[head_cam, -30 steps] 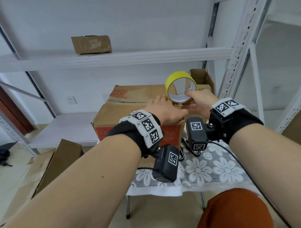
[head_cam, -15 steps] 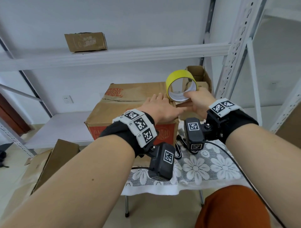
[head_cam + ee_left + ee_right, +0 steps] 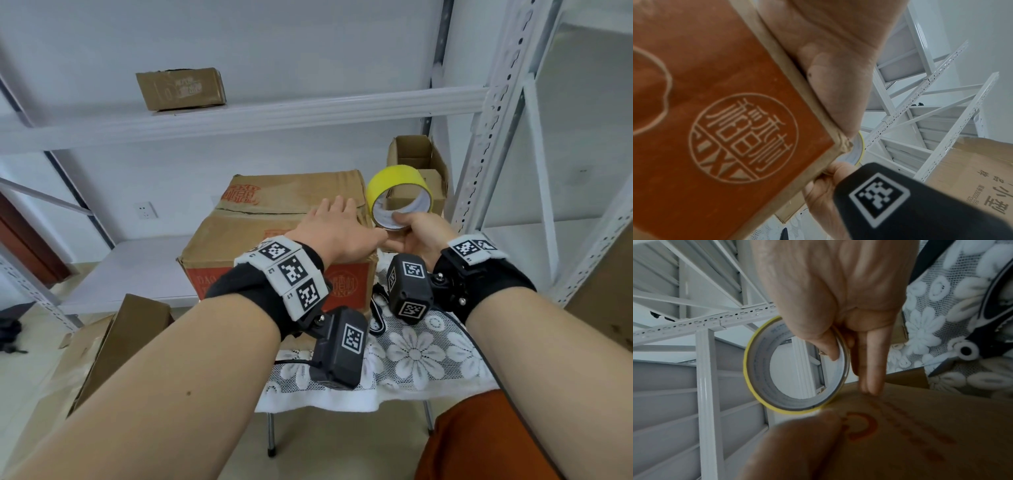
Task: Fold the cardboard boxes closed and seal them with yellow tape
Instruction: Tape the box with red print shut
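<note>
Large cardboard box (image 3: 284, 236): on the bench (image 3: 411, 349), flaps folded shut, worn brown board with red print. Left hand (image 3: 337, 233) flat, fingers straight, pressing the top. Since a second ago, the right hand (image 3: 416, 236) has drawn the yellow tape roll (image 3: 399, 195) slightly nearer, pinching its smooth, glossy ring. Taping looks imminent; no strip visible.

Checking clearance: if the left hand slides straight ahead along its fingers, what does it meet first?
Nothing soon: the left hand lies flat on the big cardboard box, fingers pointing across its closed top toward the far edge. Depth beyond is unclear.
</note>
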`<state>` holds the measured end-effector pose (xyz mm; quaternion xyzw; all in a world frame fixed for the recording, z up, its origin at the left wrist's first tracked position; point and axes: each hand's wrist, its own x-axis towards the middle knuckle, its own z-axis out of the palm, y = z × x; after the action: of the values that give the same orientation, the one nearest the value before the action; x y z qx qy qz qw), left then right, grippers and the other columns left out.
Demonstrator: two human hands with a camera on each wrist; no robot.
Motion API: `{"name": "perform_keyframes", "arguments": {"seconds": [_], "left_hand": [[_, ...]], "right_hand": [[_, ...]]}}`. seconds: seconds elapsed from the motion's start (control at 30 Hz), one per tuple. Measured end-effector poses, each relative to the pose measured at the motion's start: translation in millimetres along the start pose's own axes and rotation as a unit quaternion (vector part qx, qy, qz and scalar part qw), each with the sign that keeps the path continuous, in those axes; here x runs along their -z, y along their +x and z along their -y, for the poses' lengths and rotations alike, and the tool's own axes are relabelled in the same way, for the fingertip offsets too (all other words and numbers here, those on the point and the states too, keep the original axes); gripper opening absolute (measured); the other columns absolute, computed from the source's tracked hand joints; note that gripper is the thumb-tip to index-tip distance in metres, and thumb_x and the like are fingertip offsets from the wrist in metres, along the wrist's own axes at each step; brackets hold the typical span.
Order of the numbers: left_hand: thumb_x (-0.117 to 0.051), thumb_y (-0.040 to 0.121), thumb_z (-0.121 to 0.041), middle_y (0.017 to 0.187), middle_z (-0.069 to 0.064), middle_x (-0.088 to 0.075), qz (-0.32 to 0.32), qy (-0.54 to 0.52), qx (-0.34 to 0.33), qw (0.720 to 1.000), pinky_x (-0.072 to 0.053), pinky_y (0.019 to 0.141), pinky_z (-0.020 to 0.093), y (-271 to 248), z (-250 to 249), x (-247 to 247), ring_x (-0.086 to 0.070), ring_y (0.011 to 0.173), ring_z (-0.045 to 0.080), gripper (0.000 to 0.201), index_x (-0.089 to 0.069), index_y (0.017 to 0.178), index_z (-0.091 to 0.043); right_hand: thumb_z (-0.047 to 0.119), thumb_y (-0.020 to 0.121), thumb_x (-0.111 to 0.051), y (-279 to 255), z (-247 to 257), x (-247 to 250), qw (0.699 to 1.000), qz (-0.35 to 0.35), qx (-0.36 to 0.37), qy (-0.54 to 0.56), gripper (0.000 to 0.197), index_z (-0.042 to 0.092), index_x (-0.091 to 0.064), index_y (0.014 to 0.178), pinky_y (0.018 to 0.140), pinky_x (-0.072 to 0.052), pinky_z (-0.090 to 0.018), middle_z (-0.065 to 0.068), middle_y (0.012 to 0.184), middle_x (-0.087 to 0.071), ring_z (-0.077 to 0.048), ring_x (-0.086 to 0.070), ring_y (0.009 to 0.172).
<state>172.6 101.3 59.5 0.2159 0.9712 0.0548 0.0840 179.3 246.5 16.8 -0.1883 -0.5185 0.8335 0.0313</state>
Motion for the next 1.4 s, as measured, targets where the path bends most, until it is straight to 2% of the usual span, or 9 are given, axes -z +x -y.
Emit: {"name": "perform_keyframes", "arguments": {"seconds": [0.07, 0.2, 0.3, 0.4, 0.7, 0.9, 1.1, 1.27, 1.4], "left_hand": [[-0.030, 0.091, -0.061, 0.164, 0.007, 0.005, 0.001, -0.003, -0.001, 1.000, -0.002, 0.122, 0.042, -0.5, 0.0, -0.6, 0.004, 0.151, 0.026, 0.084, 0.000, 0.157, -0.017], [-0.029, 0.092, -0.061, 0.164, 0.005, 0.006, 0.009, -0.006, -0.004, 1.000, 0.000, 0.121, 0.042, -3.4, 1.1, 0.2, 0.005, 0.151, 0.026, 0.078, 0.002, 0.156, -0.029], [-0.029, 0.092, -0.059, 0.164, 0.006, 0.006, 0.008, -0.002, -0.003, 1.000, -0.001, 0.121, 0.042, -3.7, 0.4, 0.4, 0.004, 0.151, 0.026, 0.077, 0.002, 0.156, -0.030], [-0.028, 0.093, -0.059, 0.164, 0.005, 0.006, 0.012, 0.003, -0.001, 1.000, -0.001, 0.120, 0.041, -3.7, 0.2, 1.0, 0.005, 0.151, 0.025, 0.077, 0.003, 0.156, -0.029], [-0.027, 0.094, -0.059, 0.164, 0.006, 0.006, 0.010, 0.009, 0.001, 1.000, -0.001, 0.120, 0.041, -7.9, -0.5, 0.9, 0.005, 0.151, 0.024, 0.075, 0.004, 0.156, -0.029], [-0.028, 0.095, -0.055, 0.164, 0.005, 0.005, -0.001, 0.011, -0.001, 1.000, -0.001, 0.120, 0.040, -9.2, 0.0, 1.0, 0.004, 0.151, 0.023, 0.072, 0.003, 0.156, -0.030], [-0.027, 0.096, -0.049, 0.164, 0.008, -0.001, -0.009, 0.024, -0.024, 0.999, -0.002, 0.120, 0.045, -9.2, -4.1, 1.4, 0.000, 0.151, 0.027, 0.061, -0.006, 0.153, -0.044], [-0.031, 0.094, -0.046, 0.152, 0.008, -0.031, -0.018, 0.059, -0.043, 0.997, -0.022, 0.116, 0.048, -8.0, -13.3, 5.2, -0.027, 0.142, 0.027, 0.056, -0.030, 0.148, -0.030], [-0.034, 0.094, -0.046, 0.153, 0.011, -0.028, -0.001, 0.069, -0.022, 0.997, -0.031, 0.111, 0.050, -8.3, -18.0, 6.7, -0.029, 0.140, 0.030, 0.058, -0.028, 0.148, -0.025]], "right_hand": [[0.007, 0.098, -0.047, -0.1, -4.9, 1.4, 1.000, -0.002, -0.022, -0.010, 0.013, -0.004, -0.052, 0.102, 0.049, -0.057, -0.034, -0.017, 0.089, -0.063, -0.029, -0.067, 0.072], [0.016, 0.098, -0.051, -2.4, -11.7, 3.0, 0.998, 0.013, -0.059, -0.032, 0.016, 0.001, -0.053, 0.097, 0.040, -0.048, -0.025, -0.012, 0.080, -0.061, -0.021, -0.062, 0.051], [0.019, 0.098, -0.049, -0.5, -13.6, 3.8, 0.996, 0.038, -0.078, -0.021, 0.023, 0.000, -0.054, 0.111, 0.056, -0.057, -0.035, -0.015, 0.091, -0.065, -0.027, -0.066, 0.074], [0.019, 0.099, -0.047, -0.4, -16.1, 3.9, 0.995, 0.052, -0.084, -0.006, 0.023, 0.000, -0.053, 0.111, 0.050, -0.056, -0.030, -0.014, 0.087, -0.064, -0.026, -0.065, 0.075], [0.009, 0.101, -0.042, 3.4, -31.6, 10.5, 0.995, 0.052, -0.072, 0.050, 0.036, -0.007, -0.044, 0.133, 0.065, -0.059, -0.036, -0.026, 0.118, -0.061, -0.034, -0.064, 0.101], [0.005, 0.100, -0.041, 8.1, -41.7, 16.1, 0.994, 0.041, -0.075, 0.073, 0.038, -0.009, -0.039, 0.136, 0.060, -0.060, -0.038, -0.031, 0.117, -0.060, -0.033, -0.069, 0.080], [0.008, 0.101, -0.039, 12.1, -38.9, 18.4, 0.992, 0.049, -0.107, 0.056, 0.039, -0.008, -0.038, 0.136, 0.090, -0.050, -0.047, -0.029, 0.103, -0.063, -0.041, -0.059, 0.111], [0.007, 0.101, -0.039, 9.8, -39.9, 20.2, 0.992, 0.034, -0.114, 0.045, 0.040, -0.010, -0.034, 0.137, 0.080, -0.052, -0.045, -0.028, 0.092, -0.062, -0.042, -0.059, 0.110], [0.007, 0.101, -0.039, 2.3, -47.2, 17.5, 0.993, 0.035, -0.110, 0.021, 0.042, -0.006, -0.028, 0.139, 0.046, -0.057, -0.035, -0.033, 0.102, -0.061, -0.037, -0.069, 0.083]]}}
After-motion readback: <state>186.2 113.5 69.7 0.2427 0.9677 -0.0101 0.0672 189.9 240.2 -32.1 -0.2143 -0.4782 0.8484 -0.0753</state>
